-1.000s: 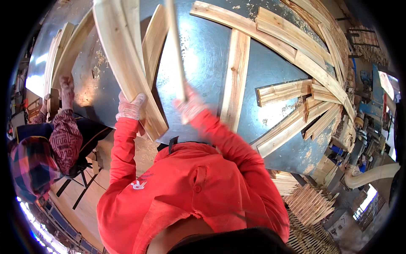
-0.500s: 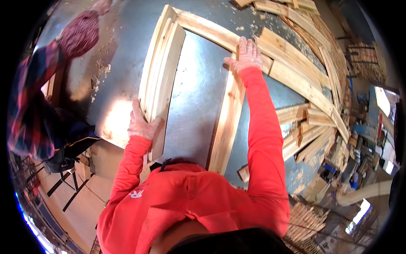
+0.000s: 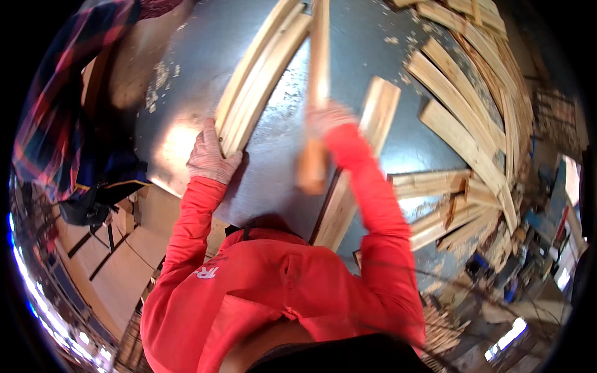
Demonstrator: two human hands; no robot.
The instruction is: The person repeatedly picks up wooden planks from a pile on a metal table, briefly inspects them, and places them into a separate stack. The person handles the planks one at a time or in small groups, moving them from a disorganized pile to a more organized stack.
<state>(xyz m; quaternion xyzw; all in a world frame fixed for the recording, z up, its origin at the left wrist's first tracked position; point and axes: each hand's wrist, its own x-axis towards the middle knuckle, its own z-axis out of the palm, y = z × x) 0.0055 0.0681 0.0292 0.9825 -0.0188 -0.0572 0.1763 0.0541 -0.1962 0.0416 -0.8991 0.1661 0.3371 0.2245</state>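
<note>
My left hand (image 3: 214, 152), in a pale glove, is closed around the near end of a bundle of grooved wooden strips (image 3: 264, 74) that slants away over the metal table. My right hand (image 3: 329, 118), also gloved and blurred by motion, grips a single wooden strip (image 3: 319, 50). This strip points away from me, and its near end (image 3: 312, 171) is smeared, standing over the bare metal between the bundle and another board. That wide wooden board (image 3: 379, 115) lies partly under my right forearm, touching neither hand.
A grey metal table (image 3: 360, 37) with scattered shavings (image 3: 158, 78) spreads ahead. Several loose boards (image 3: 463, 133) lie to the right, with shorter offcuts (image 3: 435, 181) nearer me. At the left stands another person in a plaid sleeve (image 3: 62, 118).
My right hand was spread over the far crosspiece; now it holds that strip, swung around to point away from me. The left bundle has shifted away and right, its far end apart from the crosspiece.
</note>
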